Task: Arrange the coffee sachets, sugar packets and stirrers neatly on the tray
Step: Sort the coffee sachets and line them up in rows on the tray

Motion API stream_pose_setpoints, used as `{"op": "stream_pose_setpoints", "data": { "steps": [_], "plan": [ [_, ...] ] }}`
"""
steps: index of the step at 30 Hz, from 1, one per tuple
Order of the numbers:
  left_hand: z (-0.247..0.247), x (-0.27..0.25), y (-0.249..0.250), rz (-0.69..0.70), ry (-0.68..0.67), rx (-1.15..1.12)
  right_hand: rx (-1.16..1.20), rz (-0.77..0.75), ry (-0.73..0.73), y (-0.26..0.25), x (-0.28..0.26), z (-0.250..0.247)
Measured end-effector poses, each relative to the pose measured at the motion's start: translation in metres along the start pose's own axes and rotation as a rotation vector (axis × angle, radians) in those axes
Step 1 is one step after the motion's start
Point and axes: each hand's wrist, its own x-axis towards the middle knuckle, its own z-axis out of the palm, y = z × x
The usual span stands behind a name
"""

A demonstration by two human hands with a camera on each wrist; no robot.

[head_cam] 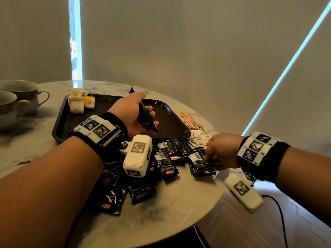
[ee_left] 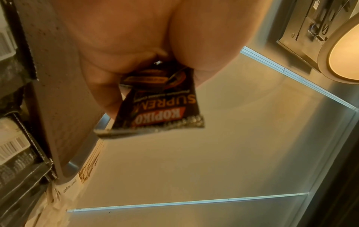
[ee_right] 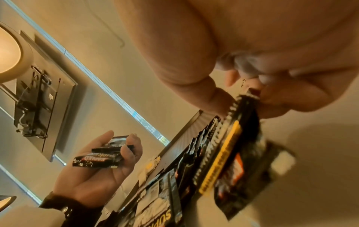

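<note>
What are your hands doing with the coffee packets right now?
Left hand grips a stack of coffee sachets above the tray. Right hand pinches one sachet from the table pile. Stirrers and sugar packets lie off the tray.

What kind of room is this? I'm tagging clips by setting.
Probably a hotel room or home sitting corner: a small round marble table beside drawn roller blinds, with teacups and a serving tray of drink sachets.
</note>
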Motion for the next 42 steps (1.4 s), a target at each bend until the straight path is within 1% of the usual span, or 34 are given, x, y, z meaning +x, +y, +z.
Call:
{"op": "stream_pose_setpoints", "data": {
  "steps": [5, 8, 11, 18, 21, 23, 25, 26, 28, 30, 33, 36, 38, 40, 42],
  "plan": [
    [0.000, 0.001, -0.002, -0.002, -0.016, 0.002, -0.039, -0.050, -0.004, 0.003, -0.002, -0.002],
    [0.001, 0.001, -0.003, 0.001, -0.023, 0.012, -0.161, -0.127, 0.055, 0.007, 0.003, -0.002],
    [0.000, 0.002, -0.005, -0.008, -0.028, 0.030, -0.217, -0.160, 0.091, 0.006, 0.002, -0.004],
    [-0.001, 0.003, -0.005, -0.016, -0.043, 0.044, -0.348, -0.217, 0.250, -0.020, -0.014, -0.023],
    [-0.001, 0.006, -0.005, -0.021, -0.056, 0.036, -0.293, -0.316, 0.304, -0.033, -0.020, -0.030],
    [-0.001, 0.006, -0.006, -0.040, -0.075, 0.036, -0.120, -0.380, 0.321, -0.041, -0.022, -0.031],
    [0.000, 0.005, -0.007, -0.068, -0.117, 0.057, 0.167, -0.447, 0.280, -0.051, -0.027, -0.025],
    [0.001, 0.004, -0.008, -0.071, -0.139, 0.071, 0.291, -0.486, 0.217, -0.056, -0.030, -0.020],
    [0.003, 0.001, -0.008, -0.049, -0.177, 0.082, 0.462, -0.538, 0.067, -0.065, -0.037, -0.005],
    [0.004, -0.002, -0.007, -0.029, -0.226, 0.080, 0.552, -0.574, -0.045, -0.073, -0.041, 0.013],
    [0.005, -0.006, -0.005, -0.056, -0.303, 0.075, 0.521, -0.608, -0.137, -0.081, -0.047, 0.039],
    [0.004, -0.006, -0.005, -0.048, -0.354, 0.045, 0.525, -0.609, -0.175, -0.085, -0.048, 0.055],
    [0.003, -0.005, -0.005, -0.051, -0.403, 0.020, 0.527, -0.637, -0.154, -0.089, -0.047, 0.061],
    [0.003, -0.005, -0.004, -0.058, -0.437, -0.030, 0.509, -0.680, -0.105, -0.092, -0.045, 0.066],
    [0.001, -0.006, -0.005, -0.030, -0.466, -0.025, 0.445, -0.713, -0.042, -0.095, -0.043, 0.069]
  ]
}}
